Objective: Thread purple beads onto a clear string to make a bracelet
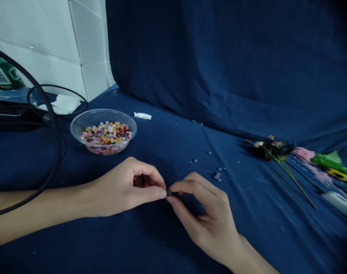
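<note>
A small dark purple bead (169,192) sits between the fingertips of both hands, low in the middle of the view. My left hand (130,186) pinches it from the left with thumb and forefinger. From the right, thumb and forefinger of my right hand (209,209) close on the same bead. Fingertips cover part of it, so its hole is hidden. Several loose purple beads (217,176) lie on the blue cloth beyond my right hand. Near them a thin clear thread (236,183) curves over the cloth. Behind my left hand stands a clear plastic bowl (76,131) of mixed coloured beads.
Artificial flowers (303,154) and a white object (340,203) lie at the right. A black cable (57,152) loops across the left side, over my forearm. A bottle (7,80) and white tissue (63,103) are at the back left. A white scrap (143,115) lies behind the bowl.
</note>
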Motion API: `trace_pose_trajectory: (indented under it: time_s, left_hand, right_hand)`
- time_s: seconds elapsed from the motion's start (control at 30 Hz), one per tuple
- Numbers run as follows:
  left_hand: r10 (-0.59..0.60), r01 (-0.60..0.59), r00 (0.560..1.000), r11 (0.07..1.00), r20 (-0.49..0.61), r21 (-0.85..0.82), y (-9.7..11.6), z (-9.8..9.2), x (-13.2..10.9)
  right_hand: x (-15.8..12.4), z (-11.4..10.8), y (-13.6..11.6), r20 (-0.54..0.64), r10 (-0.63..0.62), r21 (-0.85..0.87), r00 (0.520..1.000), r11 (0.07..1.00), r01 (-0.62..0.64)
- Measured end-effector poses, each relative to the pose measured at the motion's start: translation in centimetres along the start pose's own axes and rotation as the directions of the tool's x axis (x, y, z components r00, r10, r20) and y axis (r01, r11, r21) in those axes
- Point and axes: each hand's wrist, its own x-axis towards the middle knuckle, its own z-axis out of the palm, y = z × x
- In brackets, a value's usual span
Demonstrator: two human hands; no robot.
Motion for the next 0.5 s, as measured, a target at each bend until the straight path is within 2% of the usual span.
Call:
trace_pose_trajectory:
  time_s: [0.5]
  left_hand:
    - [-0.002,0.002,0.998,1.0,-0.06,0.002,0.14,0.24,0.25]
  right_hand:
    - [0.1,-0.03,-0.11,0.029,0.019,0.013,0.999,1.0,-0.019]
